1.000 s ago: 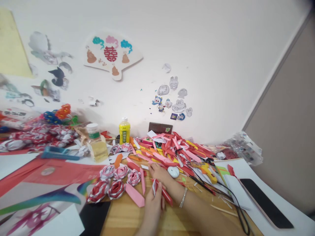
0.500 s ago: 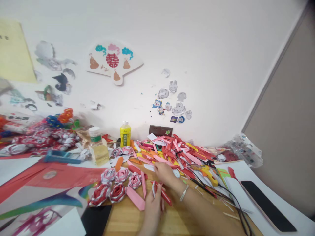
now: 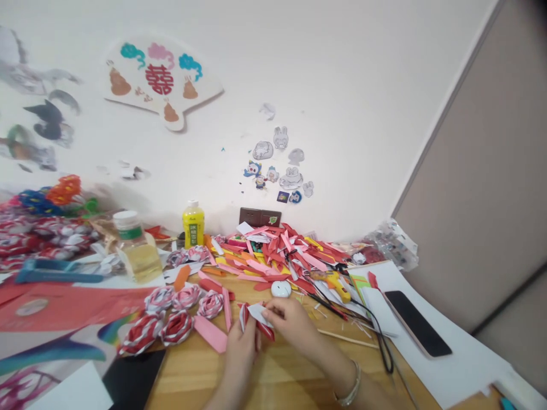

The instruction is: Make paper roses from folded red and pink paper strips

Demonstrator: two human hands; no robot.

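My left hand (image 3: 240, 346) is closed around a red-and-white folded paper piece (image 3: 267, 332), low over the wooden table (image 3: 192, 378). Just to its right, my right hand (image 3: 291, 322) pinches a white folded paper strip (image 3: 257, 312) against that piece. Whether the two papers are joined, I cannot tell. Left of my hands lie several rolled paper flowers (image 3: 177, 327) in red, pink and white. A flat pink paper strip (image 3: 211, 334) rests beside my left hand. Behind both hands spreads a heap of folded paper strips (image 3: 280, 250), with a round white case (image 3: 281, 289) at its front.
A yellow glue gun (image 3: 339, 286) and its black cable lie to the right, near a phone (image 3: 416, 323) on white paper. At the back left stand a yellow-labelled bottle (image 3: 194, 225) and a jar of yellowish liquid (image 3: 143, 262). A blue tool (image 3: 60, 270) lies farther left.
My right hand has come back from the paper heap to my left hand, now with a white paper strip in its fingers. The camera view has swung to the right.
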